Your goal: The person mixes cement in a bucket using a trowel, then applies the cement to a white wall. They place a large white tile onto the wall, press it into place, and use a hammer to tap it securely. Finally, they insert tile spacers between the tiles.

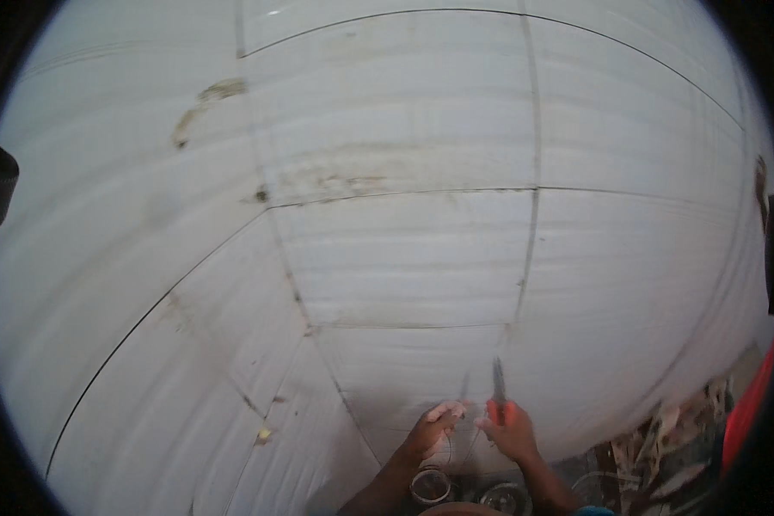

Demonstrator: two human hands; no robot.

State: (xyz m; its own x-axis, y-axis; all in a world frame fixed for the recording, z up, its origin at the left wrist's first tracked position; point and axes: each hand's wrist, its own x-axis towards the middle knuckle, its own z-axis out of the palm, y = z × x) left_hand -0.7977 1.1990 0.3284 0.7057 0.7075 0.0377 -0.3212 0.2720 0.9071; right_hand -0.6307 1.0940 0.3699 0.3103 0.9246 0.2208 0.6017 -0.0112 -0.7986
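Observation:
Low in the picture, my right hand [513,432] is closed round the bright red handle of a tool with a narrow dark blade [498,378] that points up. Whether it is a knife or a scraper I cannot tell. Just to its left, my left hand [439,428] has its fingers drawn together in a pinch, with something pale at the fingertips too small to name. A thin curved line like a wire hangs below that hand. Both hands are in front of a white tiled wall [404,275], apart from each other.
Below my hands stand a round clear container [430,487] and a second one [503,497]. White wall panels meet in a corner at the left, with brown stains [211,99]. A brownish jumbled pile [662,430] and red cloth [748,404] are at the lower right.

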